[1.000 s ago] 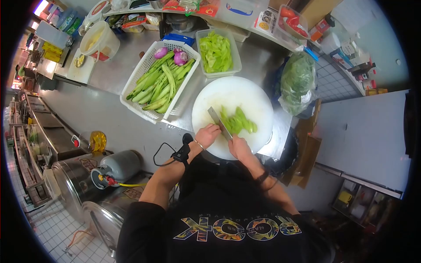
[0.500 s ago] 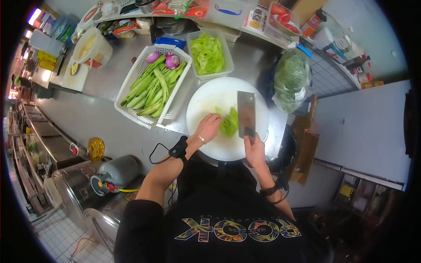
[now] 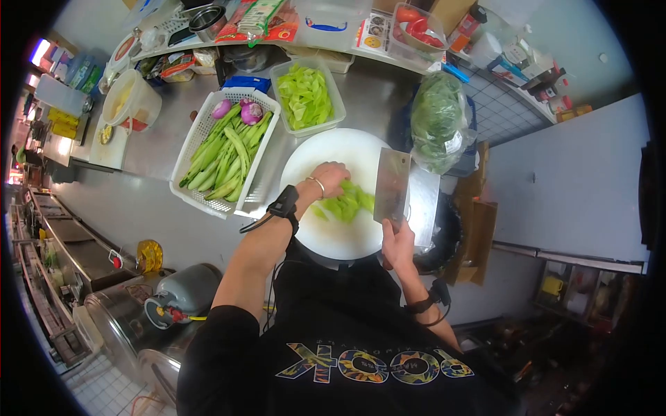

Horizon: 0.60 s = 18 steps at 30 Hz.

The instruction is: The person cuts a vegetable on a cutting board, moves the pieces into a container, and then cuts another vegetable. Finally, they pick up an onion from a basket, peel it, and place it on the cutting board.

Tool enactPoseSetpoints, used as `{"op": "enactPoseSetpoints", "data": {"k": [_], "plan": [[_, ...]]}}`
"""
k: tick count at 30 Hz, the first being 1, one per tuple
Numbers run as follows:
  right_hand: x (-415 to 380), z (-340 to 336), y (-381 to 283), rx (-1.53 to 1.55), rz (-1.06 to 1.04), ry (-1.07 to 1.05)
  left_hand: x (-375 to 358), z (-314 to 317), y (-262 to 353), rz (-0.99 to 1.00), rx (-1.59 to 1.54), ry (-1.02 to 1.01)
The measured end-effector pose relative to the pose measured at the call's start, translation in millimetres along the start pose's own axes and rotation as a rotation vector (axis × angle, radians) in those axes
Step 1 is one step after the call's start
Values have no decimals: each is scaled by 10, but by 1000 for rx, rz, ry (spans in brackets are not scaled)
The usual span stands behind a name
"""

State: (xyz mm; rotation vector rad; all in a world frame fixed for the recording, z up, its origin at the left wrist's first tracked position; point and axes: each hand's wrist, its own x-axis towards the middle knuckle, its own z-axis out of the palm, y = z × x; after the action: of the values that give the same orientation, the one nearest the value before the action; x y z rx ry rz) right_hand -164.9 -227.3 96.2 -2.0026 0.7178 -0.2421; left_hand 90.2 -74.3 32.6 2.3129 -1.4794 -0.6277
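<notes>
My right hand (image 3: 397,244) grips the handle of a cleaver (image 3: 393,182), its broad blade upright over the right side of a round white cutting board (image 3: 302,163). My left hand (image 3: 329,179) is over the board with fingers bent down at the top edge of a loose pile of light green vegetable pieces (image 3: 349,203). Its fingertips are partly hidden against the pile. A few pieces lie apart, to the lower left. Behind the board stands a clear plastic box (image 3: 341,114) filled with similar green slices (image 3: 304,97).
A white basket (image 3: 184,163) of long green vegetables (image 3: 220,156) and purple onions (image 3: 251,113) stands left. A bagged leafy vegetable (image 3: 440,118) sits at the right. A shelf behind holds a tomato tub (image 3: 416,31) and packets. A gas cylinder (image 3: 186,295) stands lower left.
My left hand has moved to the far side of the green pieces, which now lie looser and further left on the board. The cleaver stays upright, slightly further from the pile.
</notes>
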Motion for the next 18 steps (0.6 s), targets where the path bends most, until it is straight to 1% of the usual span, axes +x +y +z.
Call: {"op": "enactPoseSetpoints", "data": {"k": [2,3,5,6,8,9,10,11,12,13,14,16,18], "plan": [[-11,66,-38,-16,-13,-30,-234,12,-126,-109,-153,329],[-11,120,-59,-11,-15,-43,-382,14,-172,-123,-151,329],[-4,251,-114,10,-118,-84,-723,45,-223,-472,-388,653],[-13,318,-162,14,-120,-93,-917,99,-262,-481,-385,655],[-30,478,-293,-112,32,-308,-1338,248,-330,-733,-529,766],[-33,575,-316,-91,52,-403,-1526,308,-341,-846,-719,692],[-55,718,-227,-90,44,-411,-1672,346,-310,-952,-910,613],[-85,884,-124,-162,-9,-456,-1760,403,-246,-956,-907,623],[-98,1003,-72,-236,-63,-500,-1812,438,-142,-1015,-1064,633],[-105,1042,-104,-253,-69,-541,-1829,485,-52,-1069,-1226,639],[-96,1050,-125,-255,-75,-546,-1792,532,30,-1071,-1228,647],[-70,1027,-93,-365,-77,-531,-1608,677,189,-1011,-1423,538],[28,896,-77,-379,-78,-498,-1352,807,312,-957,-1597,449]]}}
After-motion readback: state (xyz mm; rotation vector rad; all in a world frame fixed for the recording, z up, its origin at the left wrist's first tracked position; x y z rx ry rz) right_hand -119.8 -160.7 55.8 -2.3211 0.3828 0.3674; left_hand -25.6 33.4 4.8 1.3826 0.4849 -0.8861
